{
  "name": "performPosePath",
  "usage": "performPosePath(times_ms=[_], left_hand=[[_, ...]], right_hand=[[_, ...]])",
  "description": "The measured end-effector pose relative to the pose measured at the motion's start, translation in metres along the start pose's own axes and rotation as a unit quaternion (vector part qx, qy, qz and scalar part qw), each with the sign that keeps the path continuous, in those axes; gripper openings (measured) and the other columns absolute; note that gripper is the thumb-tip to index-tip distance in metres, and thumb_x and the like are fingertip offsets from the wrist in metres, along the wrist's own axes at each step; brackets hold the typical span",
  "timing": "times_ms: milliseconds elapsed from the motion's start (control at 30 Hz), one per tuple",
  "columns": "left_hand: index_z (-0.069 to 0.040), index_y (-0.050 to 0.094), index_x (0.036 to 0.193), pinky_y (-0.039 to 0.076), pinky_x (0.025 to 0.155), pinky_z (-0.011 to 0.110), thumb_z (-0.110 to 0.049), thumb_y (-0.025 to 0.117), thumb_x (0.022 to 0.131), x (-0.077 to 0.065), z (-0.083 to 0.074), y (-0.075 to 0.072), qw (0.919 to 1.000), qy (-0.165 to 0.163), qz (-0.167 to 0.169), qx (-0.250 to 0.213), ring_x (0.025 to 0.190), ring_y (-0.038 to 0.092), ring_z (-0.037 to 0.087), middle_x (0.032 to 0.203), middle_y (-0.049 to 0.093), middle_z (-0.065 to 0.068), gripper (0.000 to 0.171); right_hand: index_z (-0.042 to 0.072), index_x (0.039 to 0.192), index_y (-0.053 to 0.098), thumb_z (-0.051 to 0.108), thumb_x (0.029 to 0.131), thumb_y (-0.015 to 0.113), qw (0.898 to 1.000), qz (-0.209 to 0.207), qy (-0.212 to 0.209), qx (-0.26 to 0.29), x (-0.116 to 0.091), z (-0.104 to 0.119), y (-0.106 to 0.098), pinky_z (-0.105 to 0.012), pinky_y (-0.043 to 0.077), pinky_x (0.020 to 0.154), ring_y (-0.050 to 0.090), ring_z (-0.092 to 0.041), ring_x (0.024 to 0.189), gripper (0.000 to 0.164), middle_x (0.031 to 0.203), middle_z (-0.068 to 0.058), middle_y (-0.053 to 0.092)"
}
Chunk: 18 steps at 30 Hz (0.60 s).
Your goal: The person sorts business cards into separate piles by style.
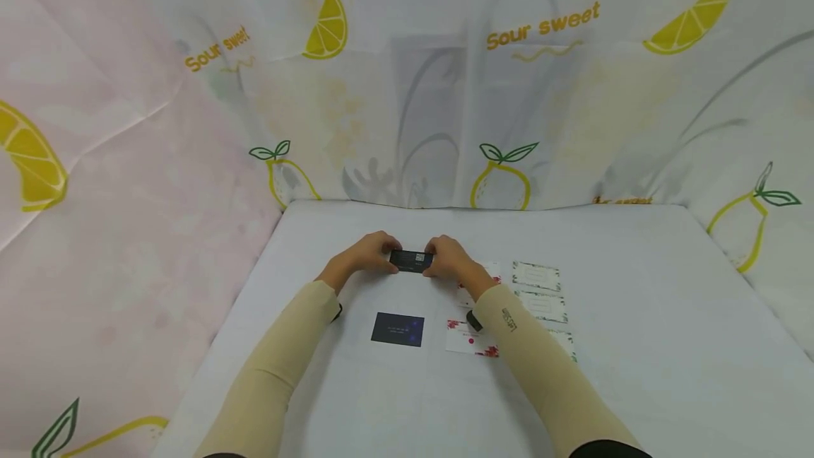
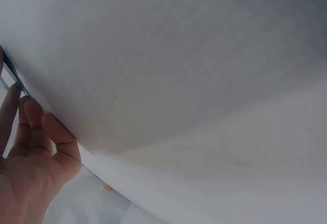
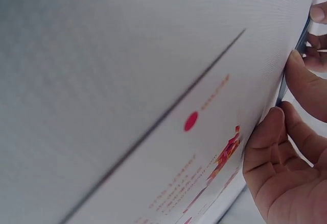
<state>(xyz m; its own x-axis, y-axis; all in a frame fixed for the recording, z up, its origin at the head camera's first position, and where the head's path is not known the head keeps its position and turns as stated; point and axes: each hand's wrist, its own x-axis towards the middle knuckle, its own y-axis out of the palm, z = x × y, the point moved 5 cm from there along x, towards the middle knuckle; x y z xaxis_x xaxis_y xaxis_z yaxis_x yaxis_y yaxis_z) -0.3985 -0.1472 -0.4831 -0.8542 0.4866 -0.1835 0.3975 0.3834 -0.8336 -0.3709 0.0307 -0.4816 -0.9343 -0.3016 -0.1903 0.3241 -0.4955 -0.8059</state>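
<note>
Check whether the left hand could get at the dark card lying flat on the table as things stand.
Probably yes: the dark card lies uncovered beside the left forearm, but the left hand first must release the black card.

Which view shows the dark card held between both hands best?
The head view: the dark card shows whole, face up, with the left hand and right hand pinching its ends above the table. Each wrist view catches only a thin dark edge at the fingertips.
</note>
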Motion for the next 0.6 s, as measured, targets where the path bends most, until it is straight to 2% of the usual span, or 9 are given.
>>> performPosePath(times_ms=[233,400,600], left_hand=[[-0.005,0.065,0.124,0.043,0.104,0.044,-0.02,0.084,0.076,-0.002,0.0002,0.0012,1.0,0.0,-0.002,0.003,0.112,0.057,0.027,0.119,0.063,0.012,0.054],[-0.006,0.064,0.126,0.045,0.1,0.044,-0.026,0.082,0.078,-0.0038,0.0,-0.0034,0.9999,-0.008,0.003,-0.006,0.108,0.056,0.026,0.118,0.062,0.013,0.055],[-0.003,0.064,0.124,0.047,0.088,0.039,-0.034,0.074,0.086,-0.0026,-0.0034,-0.0033,0.9998,0.02,0.005,-0.002,0.096,0.055,0.022,0.107,0.063,0.013,0.05]], right_hand=[[0.002,0.124,0.062,0.019,0.081,0.081,1.0,-0.004,0.003,0.001,0.0,-0.0002,0.0016,-0.039,0.044,0.104,0.056,-0.026,0.109,0.05,0.12,-0.013,0.06],[0.002,0.127,0.061,0.023,0.083,0.08,1.0,0.011,-0.005,0.001,0.001,-0.0009,0.0018,-0.04,0.042,0.107,0.056,-0.027,0.116,0.053,0.126,-0.014,0.059],[0.002,0.129,0.058,0.028,0.085,0.078,1.0,0.01,-0.025,0.007,-0.0009,-0.0016,-0.0023,-0.041,0.042,0.107,0.054,-0.028,0.118,0.054,0.13,-0.017,0.055]])
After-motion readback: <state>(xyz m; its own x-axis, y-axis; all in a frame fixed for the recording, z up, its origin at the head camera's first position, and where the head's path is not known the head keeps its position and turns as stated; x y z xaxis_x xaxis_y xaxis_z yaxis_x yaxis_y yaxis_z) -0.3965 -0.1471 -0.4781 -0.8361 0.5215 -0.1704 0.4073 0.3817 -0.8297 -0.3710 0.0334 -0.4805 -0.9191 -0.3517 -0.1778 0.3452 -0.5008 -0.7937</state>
